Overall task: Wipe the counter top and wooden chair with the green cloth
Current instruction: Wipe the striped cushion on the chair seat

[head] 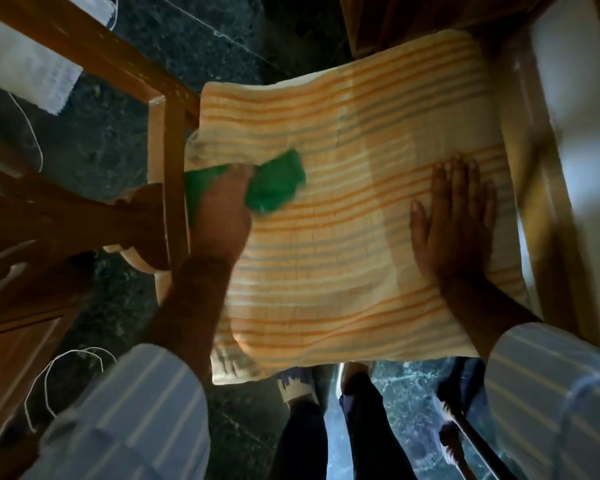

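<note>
A dark green marbled floor fills the background, seen from above. On it stands a wooden chair, its brown frame showing along the left edge of the seat. An orange-and-cream striped towel covers the seat and hangs over its near edge. Another piece of wooden furniture sits at the left, just beside the chair. The person's striped shirt sleeves enter from the bottom corners, with dark trouser legs between them below the seat. The right hand lies flat on the towel's right side — palm down, fingers straight and slightly spread, gripping nothing. The left hand presses on the towel's left side, its fingers closed around the bunched green cloth, which touches the towel near the chair's left frame — slightly blurred.
</note>
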The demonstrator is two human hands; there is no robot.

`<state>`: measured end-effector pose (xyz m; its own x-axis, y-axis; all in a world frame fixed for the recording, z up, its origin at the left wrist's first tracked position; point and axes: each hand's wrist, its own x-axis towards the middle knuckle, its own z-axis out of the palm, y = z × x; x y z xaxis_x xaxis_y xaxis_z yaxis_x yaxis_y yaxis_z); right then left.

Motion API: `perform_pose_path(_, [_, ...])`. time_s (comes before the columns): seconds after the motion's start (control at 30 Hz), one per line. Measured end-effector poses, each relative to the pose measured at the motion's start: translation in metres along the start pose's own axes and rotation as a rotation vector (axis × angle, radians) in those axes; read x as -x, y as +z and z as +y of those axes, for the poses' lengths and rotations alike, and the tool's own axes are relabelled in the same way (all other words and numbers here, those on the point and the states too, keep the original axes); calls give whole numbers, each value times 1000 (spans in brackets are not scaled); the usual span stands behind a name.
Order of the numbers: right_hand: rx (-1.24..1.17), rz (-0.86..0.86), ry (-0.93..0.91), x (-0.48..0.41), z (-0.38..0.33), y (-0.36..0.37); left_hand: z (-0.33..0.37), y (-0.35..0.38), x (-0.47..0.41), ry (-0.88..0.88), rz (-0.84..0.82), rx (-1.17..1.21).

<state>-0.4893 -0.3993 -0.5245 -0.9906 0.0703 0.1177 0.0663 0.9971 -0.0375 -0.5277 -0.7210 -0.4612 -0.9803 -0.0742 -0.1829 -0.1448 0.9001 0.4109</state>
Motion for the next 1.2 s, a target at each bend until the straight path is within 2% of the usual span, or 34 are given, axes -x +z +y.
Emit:
perform_pose_path(0.03, [-1,-4,1,0,0,0,-3,11,20,-24,-38,4])
perform_pose_path(0.17, [5,-2,6,0,-1,-1,-16,35,125,-134,-3,24])
perform_pose_path(0.23, [11,-3,2,0,-2,-1,-12,40,174,-165,-65,49])
perform_pose_path(0.37, [-5,6,8,0,-1,-1,17,34,208,-160,-165,220])
perform_pose_path(0.5, [-2,14,7,0,-2,-1,51,2,123,-212,171,350])
perform_pose_path(0.57, [2,15,4,0,-1,0,62,-9,55,-123,358,390])
perform_pose_path(0.63, [-2,14,2,0,0,2,67,-10,-15,34,443,279])
perform_pose_path(0.7, [-7,22,7,0,0,2,76,3,-63,145,377,127])
perform_pose_path(0.83, [-1,40,3,0,1,3,84,61,-68,312,29,-76])
perform_pose_path(1.03, [5,28,-3,1,1,5,74,79,-32,350,36,-51])
perform_pose_path(1.2, [-18,25,-2,1,2,6,61,79,42,400,-29,-35])
